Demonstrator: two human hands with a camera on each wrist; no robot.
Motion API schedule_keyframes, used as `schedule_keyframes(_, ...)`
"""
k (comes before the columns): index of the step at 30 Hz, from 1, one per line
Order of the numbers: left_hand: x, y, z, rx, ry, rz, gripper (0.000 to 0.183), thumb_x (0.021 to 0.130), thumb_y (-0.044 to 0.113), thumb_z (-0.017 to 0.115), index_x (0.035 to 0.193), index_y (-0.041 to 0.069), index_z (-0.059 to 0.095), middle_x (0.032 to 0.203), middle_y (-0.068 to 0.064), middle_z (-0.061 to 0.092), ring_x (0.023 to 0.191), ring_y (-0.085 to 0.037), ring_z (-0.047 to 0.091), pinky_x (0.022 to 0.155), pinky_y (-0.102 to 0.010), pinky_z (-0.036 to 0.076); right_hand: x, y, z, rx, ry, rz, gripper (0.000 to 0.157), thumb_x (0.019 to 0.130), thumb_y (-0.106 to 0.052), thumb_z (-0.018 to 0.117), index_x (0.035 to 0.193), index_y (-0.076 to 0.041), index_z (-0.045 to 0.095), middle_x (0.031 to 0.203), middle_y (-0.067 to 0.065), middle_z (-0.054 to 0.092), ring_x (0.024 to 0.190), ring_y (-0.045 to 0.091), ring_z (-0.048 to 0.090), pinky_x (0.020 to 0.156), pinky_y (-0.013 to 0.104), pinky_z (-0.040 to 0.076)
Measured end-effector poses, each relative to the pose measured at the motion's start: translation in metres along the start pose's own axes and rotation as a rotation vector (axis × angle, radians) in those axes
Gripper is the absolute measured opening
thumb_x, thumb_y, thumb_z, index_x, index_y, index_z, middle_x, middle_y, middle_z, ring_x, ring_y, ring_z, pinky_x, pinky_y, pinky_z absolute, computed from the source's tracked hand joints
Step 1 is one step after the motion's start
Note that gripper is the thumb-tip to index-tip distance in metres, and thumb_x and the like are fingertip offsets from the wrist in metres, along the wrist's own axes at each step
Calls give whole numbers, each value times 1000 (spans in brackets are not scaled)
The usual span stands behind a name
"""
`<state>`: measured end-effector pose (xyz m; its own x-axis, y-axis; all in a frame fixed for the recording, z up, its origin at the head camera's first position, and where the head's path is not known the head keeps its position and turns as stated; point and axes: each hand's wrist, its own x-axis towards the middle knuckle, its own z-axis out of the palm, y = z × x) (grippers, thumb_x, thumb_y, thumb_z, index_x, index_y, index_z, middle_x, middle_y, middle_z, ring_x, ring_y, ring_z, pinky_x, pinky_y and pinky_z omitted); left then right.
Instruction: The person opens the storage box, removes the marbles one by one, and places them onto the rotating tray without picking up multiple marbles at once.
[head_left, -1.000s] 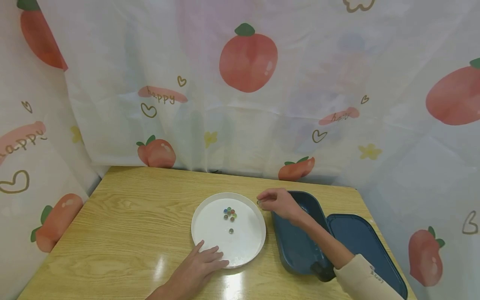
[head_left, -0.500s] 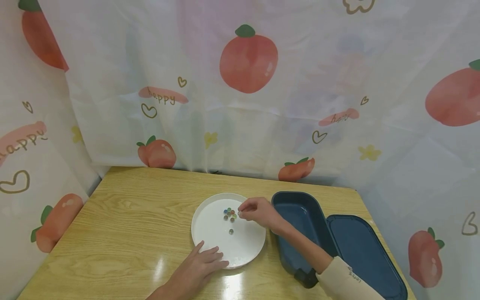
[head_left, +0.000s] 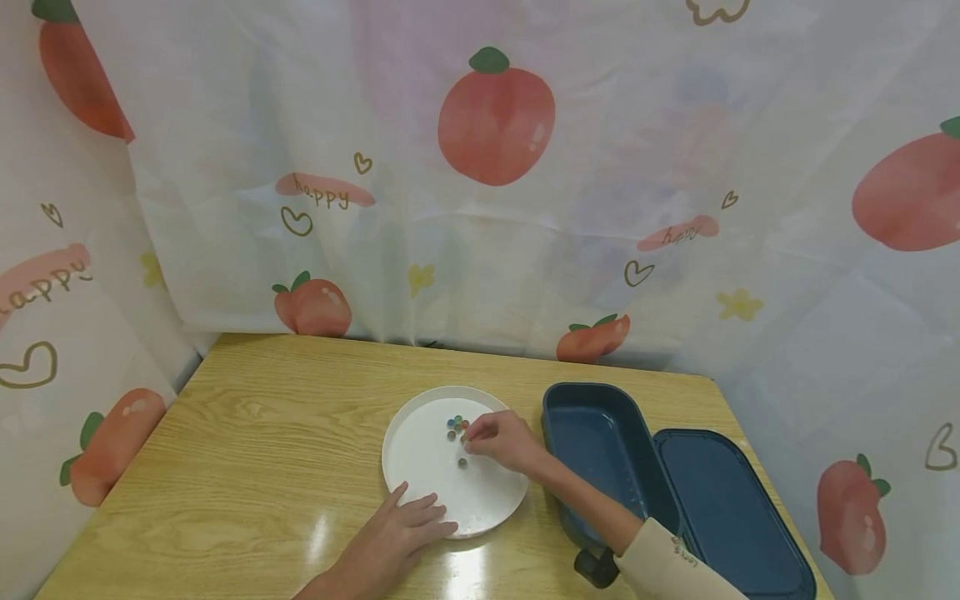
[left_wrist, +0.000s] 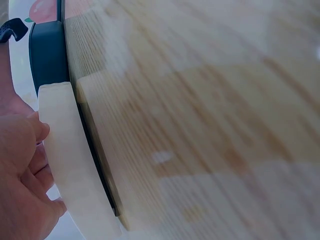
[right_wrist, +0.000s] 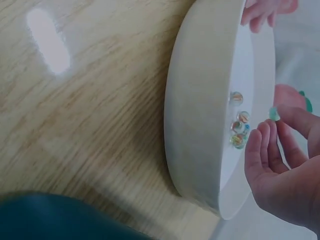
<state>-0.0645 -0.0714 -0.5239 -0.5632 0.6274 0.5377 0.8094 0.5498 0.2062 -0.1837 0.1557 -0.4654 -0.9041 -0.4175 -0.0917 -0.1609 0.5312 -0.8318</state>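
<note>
A round white tray (head_left: 420,483) lies on the wooden table, with several glass marbles (head_left: 452,424) bunched near its middle and a single marble (head_left: 462,462) a little nearer. My right hand (head_left: 504,442) is over the tray's right half, beside the bunch. In the right wrist view its thumb and forefinger pinch a green glass marble (right_wrist: 274,113), and the other fingers are bent. My left hand (head_left: 401,525) rests with spread fingers over the tray's near left rim. The left wrist view shows its fingertips at the rim of the white wall (left_wrist: 70,150).
A deep dark blue box (head_left: 600,442), open at the top, stands right of the tray. Its flat dark blue lid (head_left: 738,508) lies farther right. A white curtain (head_left: 480,250) printed with peaches hangs behind and beside the table (head_left: 285,425).
My right hand has moved left from the box's far left corner to the marbles in the tray, lowering toward them with its marble. My left hand has stayed on the tray.
</note>
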Motion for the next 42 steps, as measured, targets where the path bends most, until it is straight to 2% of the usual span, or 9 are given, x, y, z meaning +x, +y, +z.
schedule_keyframes(7,-1,-1,2,8,19,12,39,77,8,79,114,20,73,112,-1,72,112,-24,66,91,-61,48,-1,1,11,-34,17,23,5,82,-2,77,86,-4,75,74,-3,67,72,8,61,67,25,50)
schedule_keyframes(27,-1,-3,4,28,42,40,38,77,8,78,113,20,73,109,1,72,110,-24,66,89,-61,50,-4,5,26,-95,63,23,4,80,-3,77,84,-5,76,72,-1,69,68,8,62,62,25,51)
schedule_keyframes(42,0,-2,3,40,14,21,37,77,9,79,112,21,74,108,1,73,111,-23,66,90,-59,50,-2,8,29,-97,75,34,5,81,-2,75,86,-3,76,70,-4,68,67,7,60,62,23,50)
